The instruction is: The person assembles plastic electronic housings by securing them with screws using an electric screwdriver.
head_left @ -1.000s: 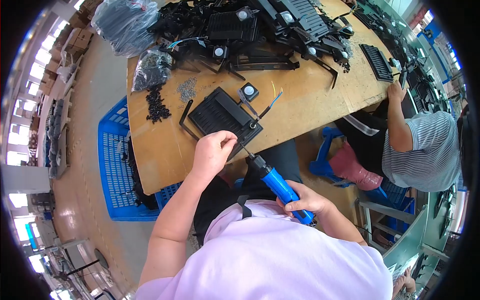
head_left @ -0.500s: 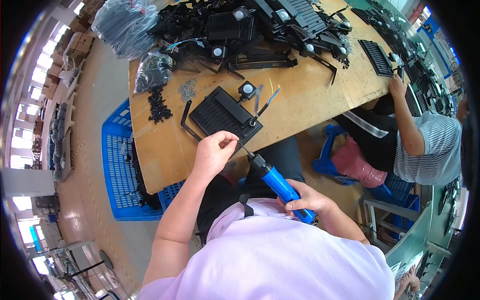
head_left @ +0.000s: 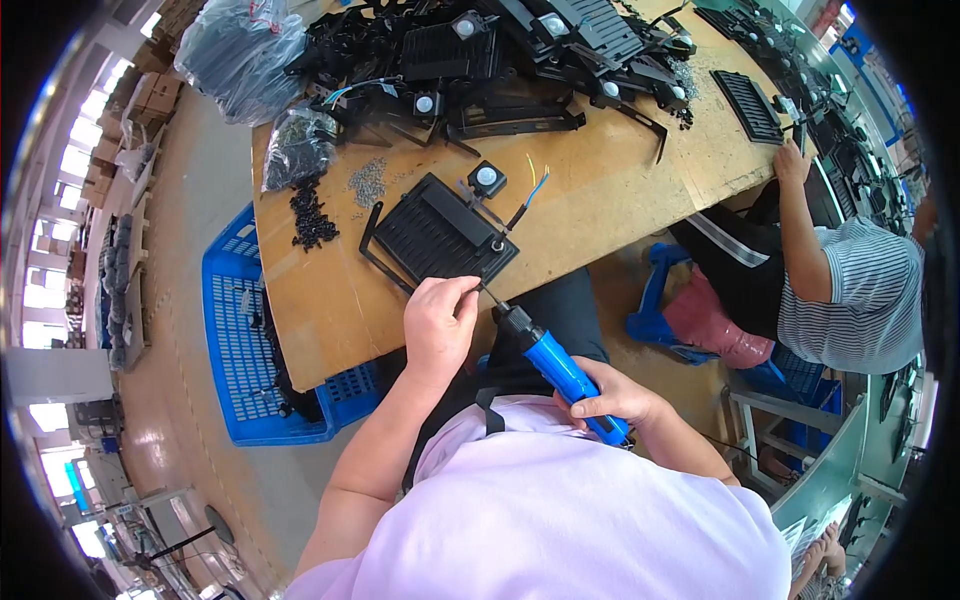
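Observation:
My right hand (head_left: 612,394) is wrapped round a blue electric screwdriver (head_left: 560,364), whose bit points up and left toward the table edge. My left hand (head_left: 441,325) is closed in a pinch right at the bit's tip; whatever is between the fingertips is too small to make out. Just beyond the fingers lies a black finned floodlight housing (head_left: 432,228) on the table. Attached to it are a sensor with a white dome (head_left: 487,177), a short cable with coloured wire ends (head_left: 522,212), and, along its left side, a black bracket (head_left: 373,240).
Black screws (head_left: 312,222) and silver screws (head_left: 368,184) lie in piles on the wooden table (head_left: 590,200). Behind them are heaped lamp housings (head_left: 450,55) and plastic bags (head_left: 240,60). A blue crate (head_left: 228,345) stands left. Another person (head_left: 850,290) works at the right.
My left hand has turned more upright and its wrist has shifted right, with the fingertips still by the bit. The view has shifted slightly; the screwdriver keeps its place in my right hand.

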